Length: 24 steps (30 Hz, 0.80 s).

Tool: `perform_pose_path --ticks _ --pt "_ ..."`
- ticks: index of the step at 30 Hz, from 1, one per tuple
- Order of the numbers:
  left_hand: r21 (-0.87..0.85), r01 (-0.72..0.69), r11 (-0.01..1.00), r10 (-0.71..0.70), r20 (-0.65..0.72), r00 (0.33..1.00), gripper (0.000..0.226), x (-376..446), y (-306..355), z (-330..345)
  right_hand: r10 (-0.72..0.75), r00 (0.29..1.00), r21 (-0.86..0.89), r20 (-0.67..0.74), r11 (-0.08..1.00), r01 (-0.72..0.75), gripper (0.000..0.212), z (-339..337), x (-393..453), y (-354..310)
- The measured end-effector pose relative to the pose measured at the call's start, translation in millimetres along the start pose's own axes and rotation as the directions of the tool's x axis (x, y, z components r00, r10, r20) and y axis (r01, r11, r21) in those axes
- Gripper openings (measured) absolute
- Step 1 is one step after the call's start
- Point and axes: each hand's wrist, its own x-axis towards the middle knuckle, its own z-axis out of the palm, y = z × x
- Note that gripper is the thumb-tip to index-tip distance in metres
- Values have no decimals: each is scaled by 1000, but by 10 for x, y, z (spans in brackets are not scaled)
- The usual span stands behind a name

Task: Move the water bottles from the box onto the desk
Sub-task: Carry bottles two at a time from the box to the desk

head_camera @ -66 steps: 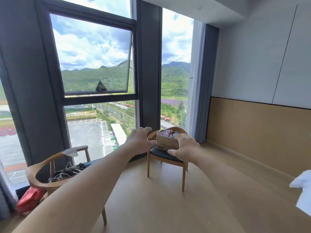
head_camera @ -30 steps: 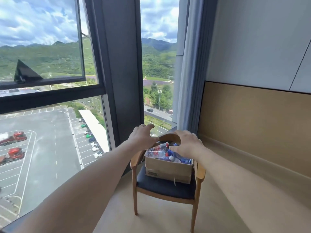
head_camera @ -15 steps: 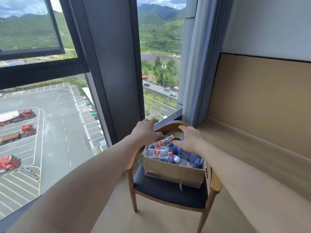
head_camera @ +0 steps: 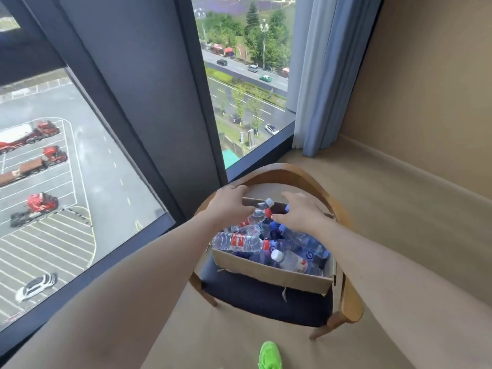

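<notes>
A cardboard box (head_camera: pixel 269 272) sits on the dark seat of a wooden chair (head_camera: pixel 266 302). It is full of several clear water bottles (head_camera: pixel 237 242) with red or blue labels, lying jumbled. One red-label bottle (head_camera: pixel 257 215) leans up at the far side, its white cap between my hands. My left hand (head_camera: pixel 229 206) hovers over the box's far left corner, fingers spread, just above that bottle. My right hand (head_camera: pixel 300 211) hovers over the far right of the box, fingers extended, thumb near the bottle's neck. Neither hand holds anything. No desk is in view.
The chair's curved wooden backrest (head_camera: pixel 282 173) arcs just beyond my hands. A floor-length window (head_camera: pixel 80 169) runs along the left, and a blue curtain (head_camera: pixel 316 75) hangs in the corner. A tan wall panel (head_camera: pixel 426 102) stands on the right. My green shoe (head_camera: pixel 269 355) is on the floor.
I have walked up to the chair and now look down into the box. Both hands have come lower, over the bottles at its far side.
</notes>
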Motion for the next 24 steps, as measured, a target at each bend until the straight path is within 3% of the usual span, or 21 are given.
perform_pose_path --ticks 4,12,20,24 --pt "-64 17 998 -12 71 997 44 232 -147 285 51 995 20 81 998 -53 77 317 191 128" --pt "-42 75 996 -65 186 980 65 706 -538 748 125 967 52 222 989 -140 74 975 558 23" --pt "25 -32 999 23 306 952 69 1311 -883 1106 165 887 16 430 982 -190 64 1448 930 -251" --pt "46 -81 996 57 396 917 72 1529 -958 1265 179 850 -23 495 981 -193 80 1602 1082 -287"
